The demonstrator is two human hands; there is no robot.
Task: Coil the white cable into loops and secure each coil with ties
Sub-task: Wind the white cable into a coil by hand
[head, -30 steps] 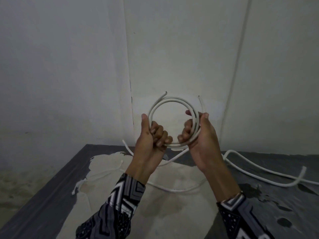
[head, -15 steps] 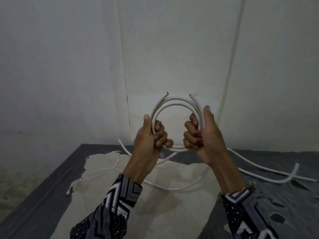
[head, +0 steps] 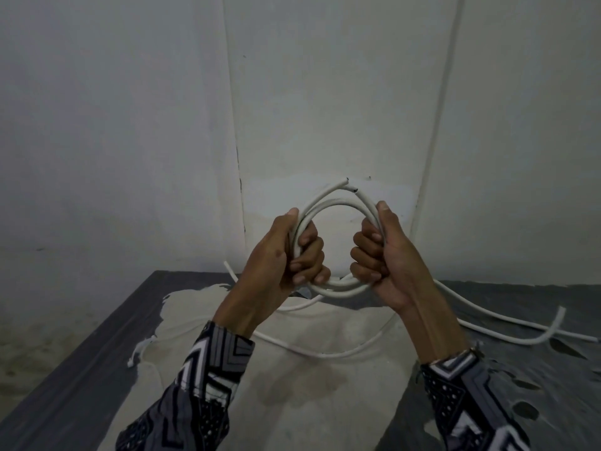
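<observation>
A white cable coil (head: 335,203) of a few loops is held upright in front of the wall. My left hand (head: 286,255) grips its left side with fingers curled round the strands. On the coil's right side my right hand (head: 383,255) grips it the same way, thumb up along the cable. Two cut cable ends (head: 349,186) cross at the top of the coil. A thin white tie (head: 140,349) lies on the surface at the lower left.
More loose white cables (head: 507,330) lie on the dark, worn grey surface (head: 81,369) to the right and under my hands. A pale wall (head: 325,92) stands close behind. The surface's left edge drops to a dirty floor (head: 19,327).
Both hands have tightened on the coil's two sides, the right one shifting from a loose fingertip hold to a full grip. The two cut ends have come together and cross at the top.
</observation>
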